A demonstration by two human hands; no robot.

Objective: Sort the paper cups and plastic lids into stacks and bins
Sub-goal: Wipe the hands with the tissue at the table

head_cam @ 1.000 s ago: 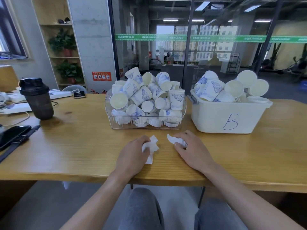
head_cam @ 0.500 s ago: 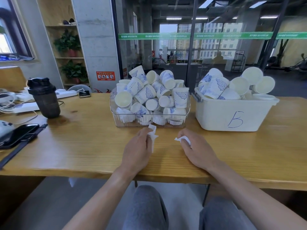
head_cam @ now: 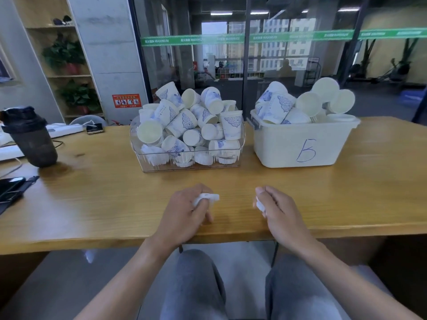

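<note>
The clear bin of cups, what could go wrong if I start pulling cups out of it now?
The paper cups are heaped above the clear bin rim, so pulling a lower one could tumble others onto the table. The left hand and right hand each hold a crumpled white scrap, leaving fewer fingers free for a clean grip.

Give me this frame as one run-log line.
left hand: holds white scrap | right hand: holds white scrap | clear bin, B bin: full, untouched

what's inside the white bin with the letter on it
The white bin holds paper cups with blue patterns, piled above its rim, some showing plain insides. Its opaque walls hide anything lower down.
</note>
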